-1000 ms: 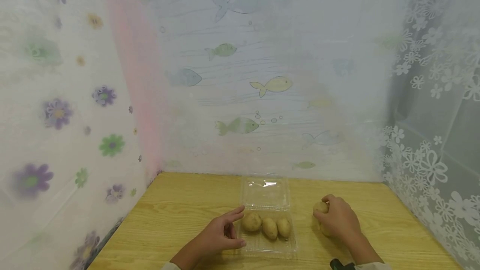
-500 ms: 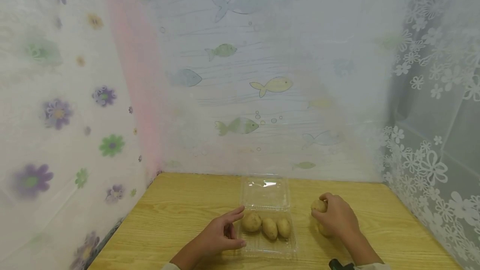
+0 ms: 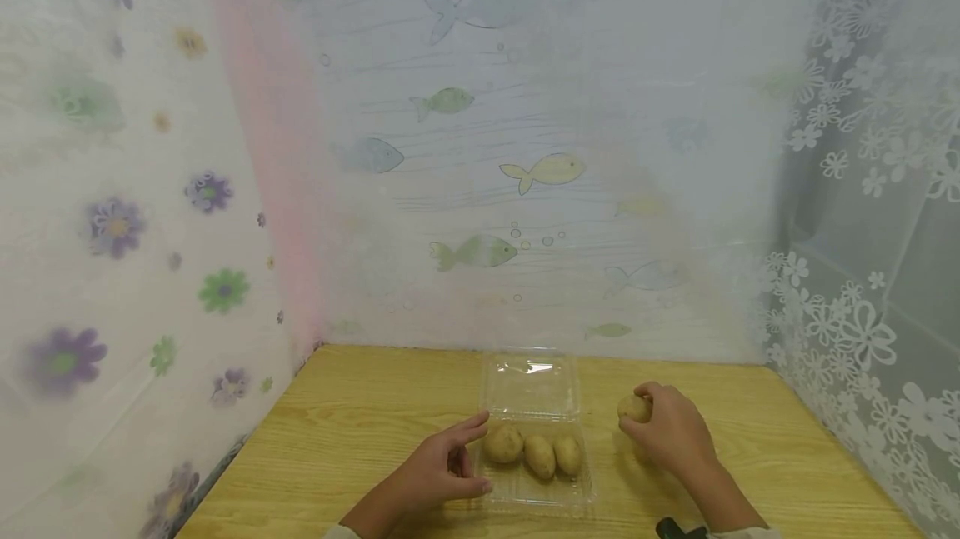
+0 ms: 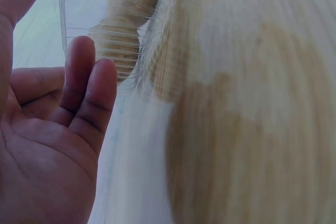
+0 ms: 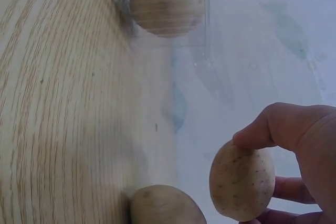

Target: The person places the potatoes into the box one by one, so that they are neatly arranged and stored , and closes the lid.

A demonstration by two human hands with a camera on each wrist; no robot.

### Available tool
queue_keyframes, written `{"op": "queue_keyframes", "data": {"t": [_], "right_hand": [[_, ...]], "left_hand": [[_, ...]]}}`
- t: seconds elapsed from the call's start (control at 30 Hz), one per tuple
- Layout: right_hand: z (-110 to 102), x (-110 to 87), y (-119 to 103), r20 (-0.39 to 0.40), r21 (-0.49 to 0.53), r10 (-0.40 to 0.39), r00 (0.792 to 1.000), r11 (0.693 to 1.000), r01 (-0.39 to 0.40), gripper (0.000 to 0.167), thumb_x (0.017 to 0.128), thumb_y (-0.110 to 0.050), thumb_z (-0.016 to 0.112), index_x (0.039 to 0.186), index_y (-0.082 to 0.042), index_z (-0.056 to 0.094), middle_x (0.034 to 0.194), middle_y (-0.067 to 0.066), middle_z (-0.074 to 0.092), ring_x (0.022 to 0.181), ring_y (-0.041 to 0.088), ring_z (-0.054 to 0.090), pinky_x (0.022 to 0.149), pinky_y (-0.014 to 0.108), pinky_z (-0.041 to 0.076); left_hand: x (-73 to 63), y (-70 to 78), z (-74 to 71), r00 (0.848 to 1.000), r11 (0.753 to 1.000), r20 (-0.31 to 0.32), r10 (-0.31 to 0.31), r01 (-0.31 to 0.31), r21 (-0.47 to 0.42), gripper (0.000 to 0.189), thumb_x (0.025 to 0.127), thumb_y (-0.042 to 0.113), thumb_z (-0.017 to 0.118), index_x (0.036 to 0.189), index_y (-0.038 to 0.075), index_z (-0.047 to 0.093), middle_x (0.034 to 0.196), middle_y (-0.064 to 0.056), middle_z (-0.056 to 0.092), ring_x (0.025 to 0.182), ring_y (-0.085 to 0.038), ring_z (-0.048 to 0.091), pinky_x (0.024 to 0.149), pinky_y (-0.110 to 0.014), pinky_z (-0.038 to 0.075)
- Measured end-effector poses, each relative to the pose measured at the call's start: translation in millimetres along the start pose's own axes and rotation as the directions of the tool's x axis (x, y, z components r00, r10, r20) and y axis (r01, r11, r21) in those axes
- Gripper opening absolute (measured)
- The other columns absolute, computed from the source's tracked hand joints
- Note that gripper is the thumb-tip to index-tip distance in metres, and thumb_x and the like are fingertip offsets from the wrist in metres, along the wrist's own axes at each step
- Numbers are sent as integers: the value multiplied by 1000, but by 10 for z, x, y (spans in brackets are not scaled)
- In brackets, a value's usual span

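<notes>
My right hand (image 3: 678, 432) holds a potato (image 3: 634, 408) between thumb and fingers. In the right wrist view the held potato (image 5: 241, 181) is round and speckled. A second potato (image 5: 167, 205) lies on the table beside it; the head view hides most of that one. Three potatoes, among them a rounder one (image 3: 503, 443), sit in a row inside a clear plastic clamshell box (image 3: 525, 493). Its lid (image 3: 528, 393) lies folded back, away from me. Along the box's left side rests my left hand (image 3: 435, 468), thumb and fingers apart, fingertips (image 4: 80, 51) at the wall.
The wood-grain table (image 3: 360, 406) carries everything. A pale curtain with fish prints (image 3: 555, 272) stands behind it. Flowered sheets (image 3: 150, 272) hang on the left, and white-flowered sheeting (image 3: 847, 339) on the right. A dark object (image 3: 678, 529) shows at the right wrist.
My right hand has moved slightly left and away from me with its potato, separating it from the one beneath. The left hand and the box have stayed in place.
</notes>
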State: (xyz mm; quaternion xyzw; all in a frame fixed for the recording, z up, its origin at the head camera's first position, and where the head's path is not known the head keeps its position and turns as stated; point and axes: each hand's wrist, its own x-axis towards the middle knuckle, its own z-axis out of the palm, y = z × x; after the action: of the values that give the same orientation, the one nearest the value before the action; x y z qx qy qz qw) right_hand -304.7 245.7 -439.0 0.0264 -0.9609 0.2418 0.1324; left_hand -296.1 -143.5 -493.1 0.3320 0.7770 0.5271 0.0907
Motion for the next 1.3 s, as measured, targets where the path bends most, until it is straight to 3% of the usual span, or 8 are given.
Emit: {"op": "queue_keyframes", "data": {"t": [0.4,0.73,1.3], "right_hand": [[-39,-18,-99,-15,17,-25,1000,1000,25,54,85,-31,78,128,-1,66,120,24,68,82,23,61,59,34,48],[-14,-33,-137,-44,2,-51,998,999,51,52,85,-34,79,127,-4,68,121,20,69,98,31,67,73,46,57],[9,-60,-285,-104,21,-89,991,996,92,46,83,-31,80,122,-7,71,114,14,71,78,19,55,61,31,43]], "left_hand": [[-3,23,8,1000,1000,-7,3,-3,9,86,90,27,83,159,1,38,171,-11,25,80,-1,61,72,-22,59],[-10,37,8,1000,1000,0,7,-7,12,86,90,27,83,159,1,37,171,-12,25,80,0,61,74,-22,59],[-10,40,1,1000,1000,3,1,-1,4,86,91,26,83,159,2,37,172,-11,23,81,-1,61,73,-22,59]]}}
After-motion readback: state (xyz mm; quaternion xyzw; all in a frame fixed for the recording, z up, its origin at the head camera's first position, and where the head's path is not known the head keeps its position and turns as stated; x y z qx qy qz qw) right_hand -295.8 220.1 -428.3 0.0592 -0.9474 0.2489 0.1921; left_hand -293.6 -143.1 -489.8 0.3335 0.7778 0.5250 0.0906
